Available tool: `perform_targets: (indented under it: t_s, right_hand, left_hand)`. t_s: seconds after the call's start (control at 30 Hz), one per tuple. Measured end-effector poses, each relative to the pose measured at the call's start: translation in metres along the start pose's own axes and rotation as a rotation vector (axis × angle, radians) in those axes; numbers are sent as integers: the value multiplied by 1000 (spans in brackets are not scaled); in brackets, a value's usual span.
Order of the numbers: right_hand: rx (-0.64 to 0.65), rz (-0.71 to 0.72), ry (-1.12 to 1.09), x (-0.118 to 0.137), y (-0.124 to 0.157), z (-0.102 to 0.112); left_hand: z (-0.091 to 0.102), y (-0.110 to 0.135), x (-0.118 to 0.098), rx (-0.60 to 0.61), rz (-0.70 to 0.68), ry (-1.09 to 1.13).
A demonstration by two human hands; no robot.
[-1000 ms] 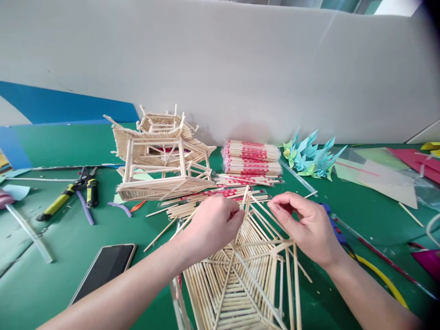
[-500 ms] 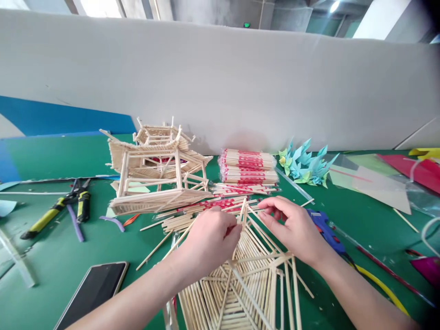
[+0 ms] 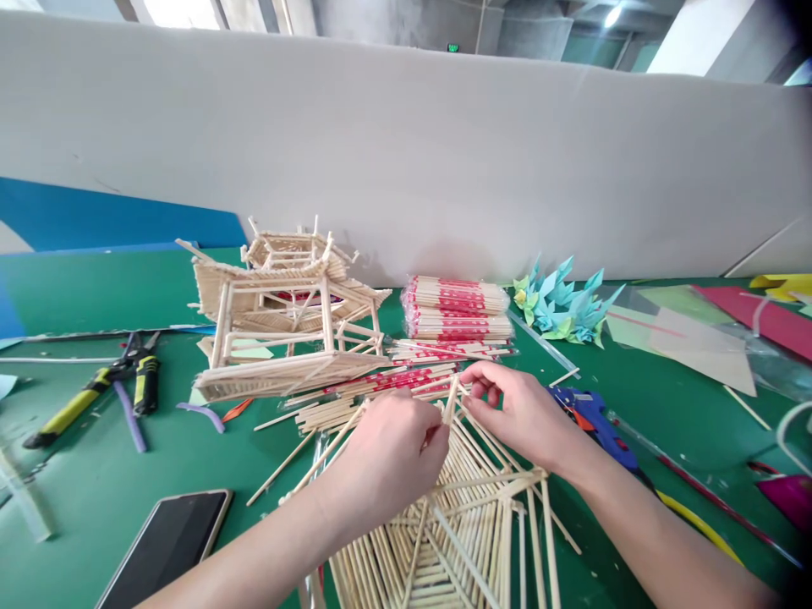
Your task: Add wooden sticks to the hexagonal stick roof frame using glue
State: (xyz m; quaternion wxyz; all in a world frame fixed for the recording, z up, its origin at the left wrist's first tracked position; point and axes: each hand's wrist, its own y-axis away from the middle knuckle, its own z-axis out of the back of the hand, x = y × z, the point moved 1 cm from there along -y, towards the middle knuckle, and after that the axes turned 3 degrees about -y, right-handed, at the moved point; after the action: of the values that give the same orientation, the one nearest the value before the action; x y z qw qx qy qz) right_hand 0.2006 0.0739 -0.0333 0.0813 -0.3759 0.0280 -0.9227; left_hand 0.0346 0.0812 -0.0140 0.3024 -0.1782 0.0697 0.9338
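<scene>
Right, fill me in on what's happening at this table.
A person works with both bare hands on a fan-shaped stick panel lying on the green table. The left hand grips it near its peak, and the right hand pinches the sticks at the peak itself. Behind stand a stick pavilion model and wrapped chopstick bundles; a blue glue gun lies by the right hand.

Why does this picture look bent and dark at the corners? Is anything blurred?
Head view: the wide lens bows the white wall; the right corners darken; light is even, shadows soft; the left hand, right hand and stick frame look sharp.
</scene>
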Motion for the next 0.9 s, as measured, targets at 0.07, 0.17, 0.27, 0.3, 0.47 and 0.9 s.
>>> perform_targets:
  t_s: [0.07,0.17,0.27,0.3,0.47,0.9]
  right_hand:
    - [8,3,-7,0,0,0]
    - [14,3,-15,-1,0,1]
    - [17,5,-23,-1,0,1]
    - [17,6,-24,-1,0,1]
    - [19,13,-30,-2,0,0]
    - [32,2,-48,-3,0,0]
  left_hand:
    - [2,-1,-2,14,5,26]
    - [4,-4,-4,36,18,50]
    - [6,-5,-6,43,39,49]
    - [6,-5,-6,47,49,45]
    - [6,-4,-6,45,64,42]
    - [4,-4,-3,86,42,31]
